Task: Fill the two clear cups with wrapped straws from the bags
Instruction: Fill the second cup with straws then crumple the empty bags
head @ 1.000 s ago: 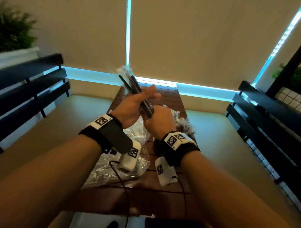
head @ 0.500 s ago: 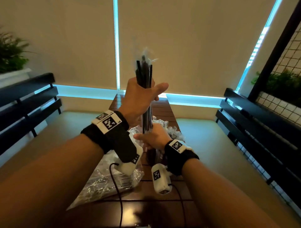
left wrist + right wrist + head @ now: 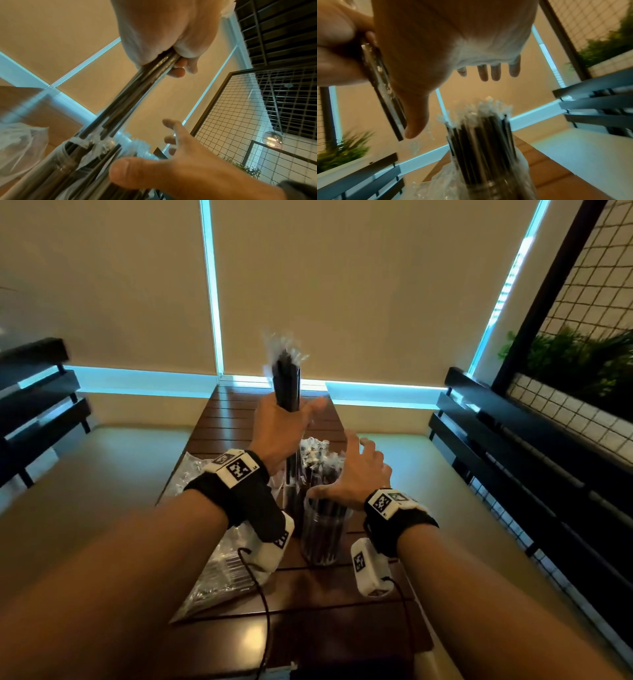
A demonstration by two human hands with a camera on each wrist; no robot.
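Gripping upright bundle of wrapped straws (image 3: 287, 392), left hand (image 3: 279, 433) has fingers curled round it above far clear cup (image 3: 291, 508); bundle's lower ends reach into that cup. Right hand (image 3: 356, 474) spread, fingers straight, holding nothing, hovering over near clear cup (image 3: 323, 537) packed with straws. Straw bag (image 3: 219, 577) lies on wooden table (image 3: 325, 611), left of cups. No readable writing; only black-white square markers on wristbands (image 3: 239, 469).

Dim, warm light; cold blue daylight leaks round the blinds (image 3: 342, 285). Glare spots lie on the bench (image 3: 253, 638). Wide-angle bending at the edges; both wrist views are motion-blurred.
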